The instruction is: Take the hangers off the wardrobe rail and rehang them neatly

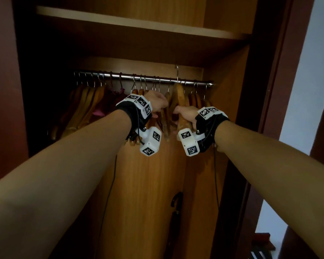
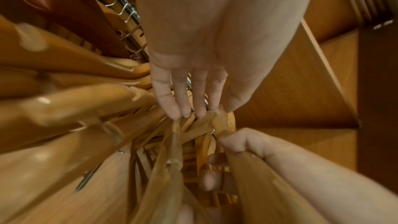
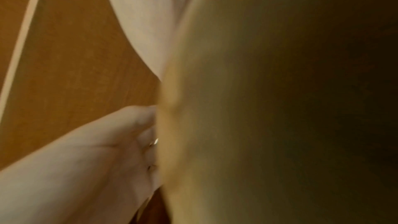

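A steel rail [image 1: 144,77] ran across the wardrobe [image 1: 230,75], under a wooden shelf [image 1: 131,21]. Wooden hangers [image 1: 90,101] hung from it by wire hooks, bunched at the left, more packed in the middle and a few at the right end. One hanger [image 1: 180,98] sat higher, its hook standing above the rail. Pink cloth [image 1: 110,101] hung among the left group.

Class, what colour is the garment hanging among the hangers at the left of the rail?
Pink garment, best seen in the head view.
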